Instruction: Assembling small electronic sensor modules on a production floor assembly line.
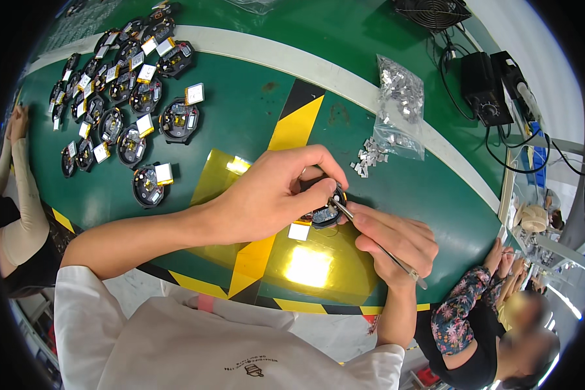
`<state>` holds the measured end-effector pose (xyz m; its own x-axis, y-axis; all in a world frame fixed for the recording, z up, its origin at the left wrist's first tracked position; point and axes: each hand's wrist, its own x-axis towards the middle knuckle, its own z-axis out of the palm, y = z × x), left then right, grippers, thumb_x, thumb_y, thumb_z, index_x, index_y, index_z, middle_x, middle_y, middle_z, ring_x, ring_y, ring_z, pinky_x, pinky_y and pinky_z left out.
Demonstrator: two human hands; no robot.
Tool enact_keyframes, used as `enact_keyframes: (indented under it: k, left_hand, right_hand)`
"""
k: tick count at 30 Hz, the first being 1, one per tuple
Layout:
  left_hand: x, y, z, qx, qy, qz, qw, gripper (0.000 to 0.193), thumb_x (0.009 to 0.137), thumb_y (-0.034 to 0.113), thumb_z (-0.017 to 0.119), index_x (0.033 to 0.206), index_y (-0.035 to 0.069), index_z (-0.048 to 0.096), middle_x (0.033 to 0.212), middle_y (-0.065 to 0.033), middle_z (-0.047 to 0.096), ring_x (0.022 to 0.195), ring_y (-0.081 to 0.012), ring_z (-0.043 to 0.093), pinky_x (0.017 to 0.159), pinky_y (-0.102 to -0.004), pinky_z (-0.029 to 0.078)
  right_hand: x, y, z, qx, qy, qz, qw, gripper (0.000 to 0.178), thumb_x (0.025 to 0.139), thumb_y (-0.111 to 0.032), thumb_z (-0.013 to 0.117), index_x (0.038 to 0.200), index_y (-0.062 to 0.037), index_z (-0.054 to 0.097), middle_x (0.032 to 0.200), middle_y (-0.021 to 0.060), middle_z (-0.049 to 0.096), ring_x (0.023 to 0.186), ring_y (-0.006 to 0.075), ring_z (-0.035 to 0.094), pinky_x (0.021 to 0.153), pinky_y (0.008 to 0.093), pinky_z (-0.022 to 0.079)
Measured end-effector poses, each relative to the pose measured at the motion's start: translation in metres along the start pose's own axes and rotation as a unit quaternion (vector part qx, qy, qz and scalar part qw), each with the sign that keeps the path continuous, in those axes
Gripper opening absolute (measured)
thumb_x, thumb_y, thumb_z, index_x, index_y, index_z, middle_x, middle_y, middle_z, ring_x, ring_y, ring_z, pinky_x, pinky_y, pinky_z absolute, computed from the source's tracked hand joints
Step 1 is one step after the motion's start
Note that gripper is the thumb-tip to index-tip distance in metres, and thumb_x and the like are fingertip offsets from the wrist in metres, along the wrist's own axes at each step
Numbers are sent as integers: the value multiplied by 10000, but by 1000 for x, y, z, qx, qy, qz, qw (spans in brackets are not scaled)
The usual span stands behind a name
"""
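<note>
Left hand (273, 195) curled over a round black module (324, 213), fingers clamped on its rim, pinning it to the amber film (309, 263) on the bench (253, 123). Right hand (396, 244) closed round tweezers (377, 245) in a pen grip, tips resting inside the module at its right edge. Small white tab (299, 231) just beside the module, on the film.

Head view only, so the contact point under the left fingertips mostly hidden; cannot tell what the tips pinch, if anything.

Likely a fine placing or seating step inside the module. Best done with the left hand keeping the module flat and steady, thumb clear of the tool path. Better to brace the right wrist on the bench, keep the tweezers at a low angle, and press lightly to avoid scratching the board or slipping off.

Further left on the bench, a cluster of modules (120, 97) with white tabs, well apart from the hands. Behind, a clear bag of metal clips (400, 107) with loose clips (369, 158) spilled near it. Another person's sleeve (465, 305) at lower right, another arm (23, 188) at far left.
</note>
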<state>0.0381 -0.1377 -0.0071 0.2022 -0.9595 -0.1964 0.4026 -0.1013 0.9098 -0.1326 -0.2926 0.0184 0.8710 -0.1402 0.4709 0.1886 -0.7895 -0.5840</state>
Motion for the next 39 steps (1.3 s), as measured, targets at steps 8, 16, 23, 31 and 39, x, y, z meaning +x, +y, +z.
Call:
enact_keyframes:
  k: [8, 16, 23, 31, 39]
  left_hand:
    - [1, 1, 2, -48, 1, 8, 999, 153, 1034, -9, 453, 1149, -31, 551, 1051, -124, 694, 1010, -141, 667, 871, -287, 544]
    - [-2, 2, 1, -23, -7, 19, 1000, 159, 1024, -28, 450, 1153, -39, 542, 1056, -151, 677, 1001, -201, 692, 888, -325, 557]
    - [-2, 4, 1, 4, -12, 6, 1000, 146, 1018, -39, 458, 1139, -42, 541, 1003, -132, 660, 981, -191, 692, 858, -318, 566]
    - [-3, 7, 1, -9, -33, 8, 999, 248, 1003, -69, 450, 1238, -25, 516, 1078, -135, 648, 998, -188, 675, 866, -325, 561]
    - [-1, 2, -1, -23, -59, 19, 998, 340, 959, -122, 466, 1280, -17, 505, 1155, -144, 630, 1083, -185, 631, 927, -336, 530]
  right_hand:
    - [-9, 5, -10, 85, 77, 48, 992, 174, 865, -131, 764, 930, 30, 746, 942, 148, 769, 804, 248, 759, 700, 294, 588]
    - [-3, 6, -15, -56, 138, 295, 944, 134, 949, -52, 664, 922, 68, 718, 811, 134, 740, 725, 172, 703, 681, 275, 550]
    - [-3, 7, -6, 65, 205, 291, 932, 191, 971, -99, 666, 990, 89, 694, 863, 141, 725, 817, 225, 744, 662, 271, 576]
    - [8, 18, -4, 133, 217, 407, 877, 314, 1006, -198, 630, 1001, 112, 678, 898, 168, 727, 816, 257, 753, 643, 291, 579]
    - [7, 29, -6, 147, 187, 438, 867, 328, 1001, -227, 623, 980, 93, 690, 852, 182, 744, 769, 235, 750, 615, 265, 538]
